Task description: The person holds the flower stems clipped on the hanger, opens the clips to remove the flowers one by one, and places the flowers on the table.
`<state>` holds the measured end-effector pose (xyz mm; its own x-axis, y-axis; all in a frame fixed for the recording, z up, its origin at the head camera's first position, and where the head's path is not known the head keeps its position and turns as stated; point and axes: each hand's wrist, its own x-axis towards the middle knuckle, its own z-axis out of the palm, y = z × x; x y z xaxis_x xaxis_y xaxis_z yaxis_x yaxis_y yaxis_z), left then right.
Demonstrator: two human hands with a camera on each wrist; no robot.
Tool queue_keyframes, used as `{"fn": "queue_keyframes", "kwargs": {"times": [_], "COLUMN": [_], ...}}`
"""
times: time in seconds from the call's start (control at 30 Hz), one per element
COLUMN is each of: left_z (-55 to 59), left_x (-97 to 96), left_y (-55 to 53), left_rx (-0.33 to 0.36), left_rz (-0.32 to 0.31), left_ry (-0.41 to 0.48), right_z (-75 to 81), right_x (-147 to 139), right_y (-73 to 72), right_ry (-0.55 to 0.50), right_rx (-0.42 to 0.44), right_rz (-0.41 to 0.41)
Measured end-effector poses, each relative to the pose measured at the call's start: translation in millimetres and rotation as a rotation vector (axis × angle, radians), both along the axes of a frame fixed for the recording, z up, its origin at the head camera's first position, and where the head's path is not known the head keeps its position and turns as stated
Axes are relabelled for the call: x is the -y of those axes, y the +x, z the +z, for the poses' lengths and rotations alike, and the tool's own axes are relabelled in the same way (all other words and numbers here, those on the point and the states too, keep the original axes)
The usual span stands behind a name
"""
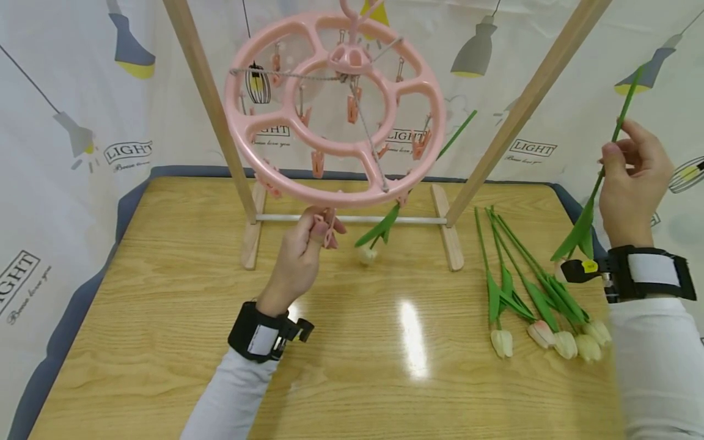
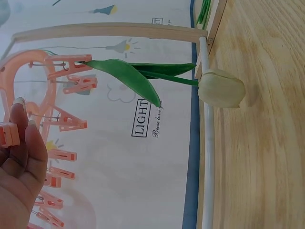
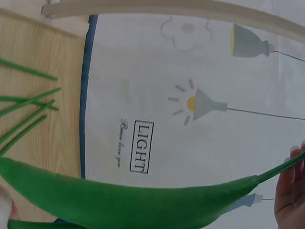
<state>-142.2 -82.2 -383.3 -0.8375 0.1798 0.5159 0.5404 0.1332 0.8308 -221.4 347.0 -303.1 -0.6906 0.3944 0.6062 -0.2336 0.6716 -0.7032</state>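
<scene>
A round pink clip hanger hangs from a wooden frame, with several pink clothespins around it. My left hand pinches one clothespin at the hanger's near rim; in the left wrist view that clothespin sits between thumb and fingers. One white tulip hangs head down from another clothespin. Off to the right, my right hand holds a tulip by its green stem, leaves downward. Its blossom is mostly hidden behind the wrist camera. A large leaf fills the lower right wrist view.
Several tulips, white and pinkish, lie on the wooden table at the right. The frame's wooden posts and feet stand toward the back, joined by a white rod. Behind hangs a lamp-print cloth.
</scene>
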Motion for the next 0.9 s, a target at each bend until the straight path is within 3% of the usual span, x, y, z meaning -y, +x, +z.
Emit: {"fn": "queue_keyframes", "kwargs": {"times": [0.17,0.33,0.47,0.9], "left_z": [0.0,0.0,0.3,-0.5], "left_x": [1.1,2.4,3.6,3.8], "left_y": [0.1,-0.4,-0.2,-0.6], "left_rx": [-0.010,-0.013,-0.016,-0.022], "left_rz": [-0.001,-0.001,0.002,0.008], "left_ry": [-0.008,-0.002,0.004,0.005], "right_z": [-14.3,-23.1,-30.4,-61.3], "right_x": [-13.2,-20.7,-29.3,-56.8], "right_y": [0.5,-2.3,-5.2,-1.1], "right_ry": [0.164,0.268,0.335,0.534], "right_rx": [0.049,0.056,0.136,0.317], "right_rz": [-0.088,-0.093,-0.100,0.043]}}
